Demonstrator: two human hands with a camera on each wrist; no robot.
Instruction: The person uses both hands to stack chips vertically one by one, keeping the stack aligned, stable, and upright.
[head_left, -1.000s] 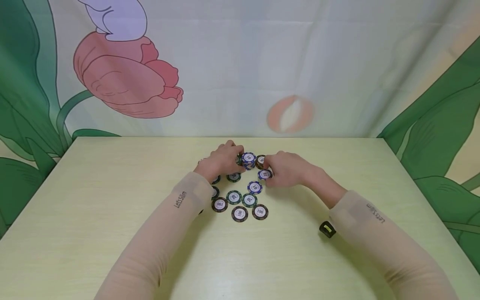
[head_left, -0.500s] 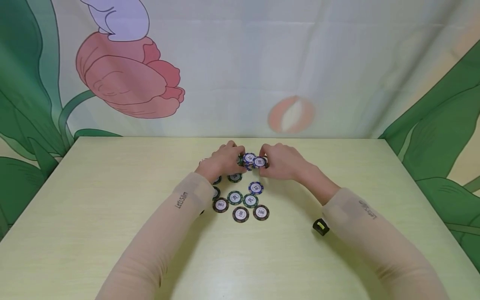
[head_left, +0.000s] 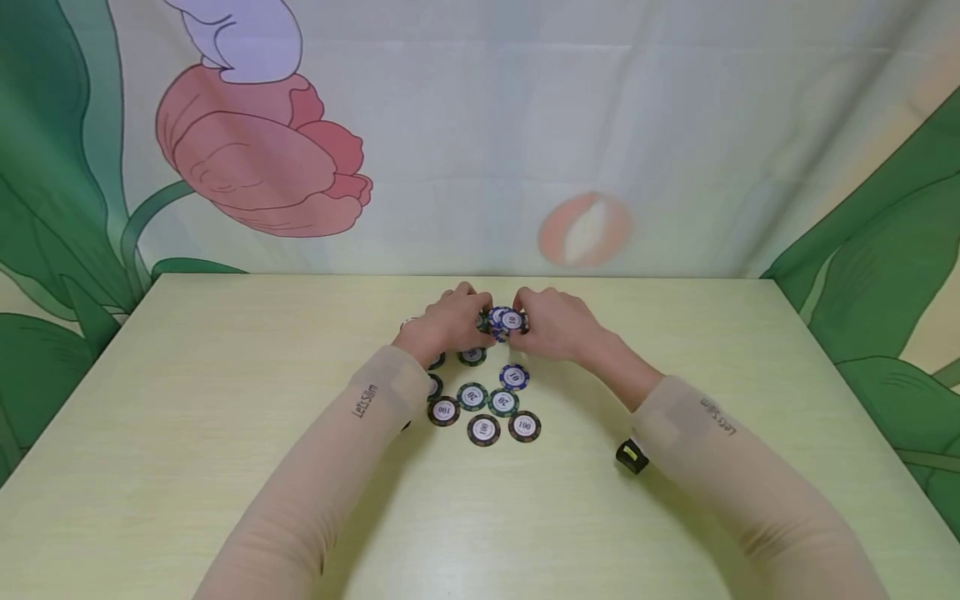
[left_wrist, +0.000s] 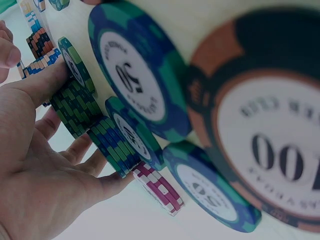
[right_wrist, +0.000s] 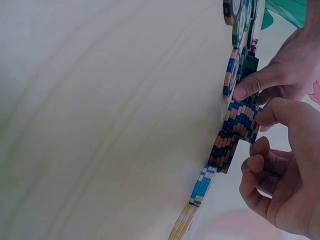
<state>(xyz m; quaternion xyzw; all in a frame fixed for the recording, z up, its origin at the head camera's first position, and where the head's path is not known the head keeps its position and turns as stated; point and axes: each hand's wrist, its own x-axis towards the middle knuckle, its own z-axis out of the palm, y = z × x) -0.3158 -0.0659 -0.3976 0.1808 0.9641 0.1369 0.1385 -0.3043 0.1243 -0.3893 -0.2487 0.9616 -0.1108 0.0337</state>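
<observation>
My right hand (head_left: 555, 325) pinches a blue poker chip (head_left: 512, 321) marked 10, over the right side of a stack of blue chips (right_wrist: 240, 120). The thumb and fingers of my left hand (head_left: 453, 321) hold that stack from the left. In the left wrist view, a stack of green chips (left_wrist: 75, 112) stands beside that hand's fingers, with a blue-green stack (left_wrist: 114, 145) and a short pink stack (left_wrist: 162, 190) beyond. Right of the blue stack stands a dark brown stack (right_wrist: 223, 152), mostly hidden by my right hand in the head view.
Loose chips lie flat nearer me: a blue 10 (head_left: 514, 377), green 20s (head_left: 472, 397) and dark 100s (head_left: 483, 430). Light blue (right_wrist: 202, 185) and yellow (right_wrist: 183, 222) stacks continue the row. A small black object (head_left: 632, 456) sits by the right sleeve.
My right hand has carried the blue chip up and left, from beside the loose blue chip to over the blue stack. My left hand has stayed at the stack.
</observation>
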